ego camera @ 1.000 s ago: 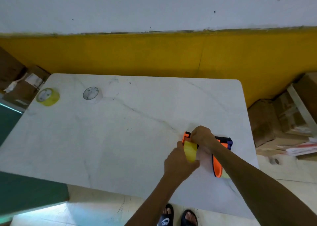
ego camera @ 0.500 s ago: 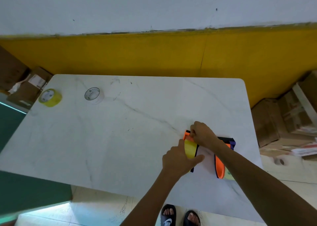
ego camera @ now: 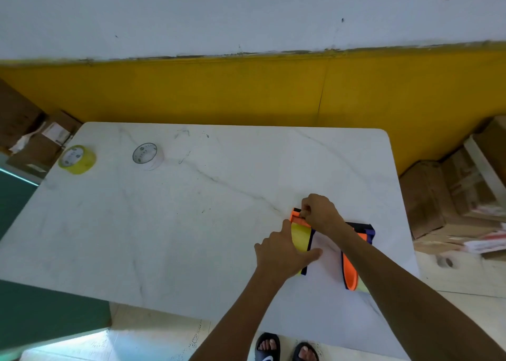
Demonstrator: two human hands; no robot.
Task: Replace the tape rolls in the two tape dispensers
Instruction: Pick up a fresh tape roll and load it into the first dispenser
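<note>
Far left on the table [ego camera: 191,251] lie a yellow roll [ego camera: 77,159] and a white roll [ego camera: 148,156], well apart from the dispenser [ego camera: 302,238] at near right, where the left hand [ego camera: 284,253] grips its yellow tape and the right hand [ego camera: 319,212] pinches its orange far end.

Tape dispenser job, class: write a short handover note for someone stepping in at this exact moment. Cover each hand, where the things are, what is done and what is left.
Left hand: grips the yellow tape roll seated in the orange-and-black dispenser.
Right hand: pinches at the dispenser's front end, seemingly threading the tape end.
Second dispenser: lies under the right forearm near the table's right edge.
Spare rolls at far left: yellow roll, white roll.
Done: a roll sits in the first dispenser.
Left: finish threading it; the second dispenser's state is unclear.
</note>
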